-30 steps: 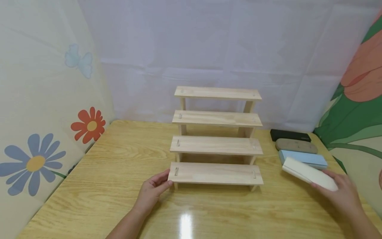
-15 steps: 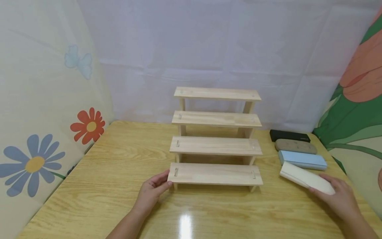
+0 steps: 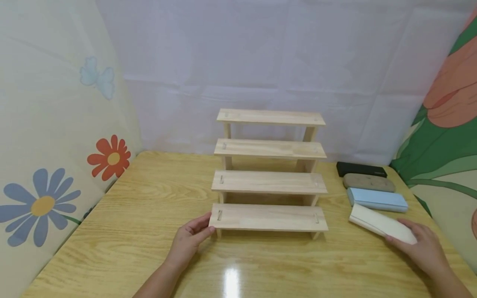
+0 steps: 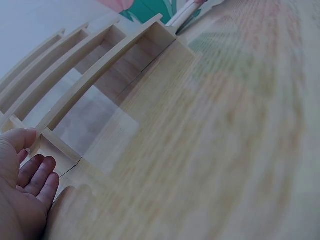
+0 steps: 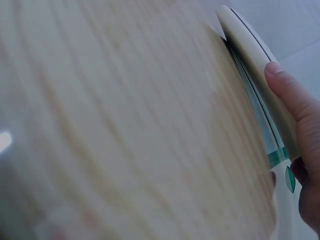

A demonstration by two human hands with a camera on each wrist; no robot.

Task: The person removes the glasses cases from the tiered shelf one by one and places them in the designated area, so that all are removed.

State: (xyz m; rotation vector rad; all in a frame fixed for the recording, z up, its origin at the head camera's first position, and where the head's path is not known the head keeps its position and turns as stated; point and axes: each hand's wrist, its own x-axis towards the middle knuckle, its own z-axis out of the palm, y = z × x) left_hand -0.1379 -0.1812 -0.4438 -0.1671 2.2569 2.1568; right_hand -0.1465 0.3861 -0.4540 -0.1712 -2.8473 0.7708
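A pale wooden stepped shelf stand (image 3: 269, 182) rises in the middle of the table. My left hand (image 3: 190, 236) grips the left end of its lowest board (image 3: 268, 217), thumb at the front corner. In the left wrist view that thumb (image 4: 20, 139) touches the board's edge, the fingers curled beneath. On the right, my right hand (image 3: 421, 244) holds a cream glasses case (image 3: 384, 223) by its near right end. The thumb (image 5: 287, 87) lies along the case in the right wrist view. The case slants in front of a light blue glasses case (image 3: 378, 199); contact with the table is unclear.
Behind the blue case lie a taupe case (image 3: 369, 182) and a black case (image 3: 361, 169), in a row on the wood-grain table (image 3: 160, 186). A white cloth (image 3: 261, 54) hangs at the back. Flower-printed panels (image 3: 44, 124) flank both sides.
The right hand has lowered the cream case slightly toward the front left, mostly in the first half second. The left hand stays at the lowest board.
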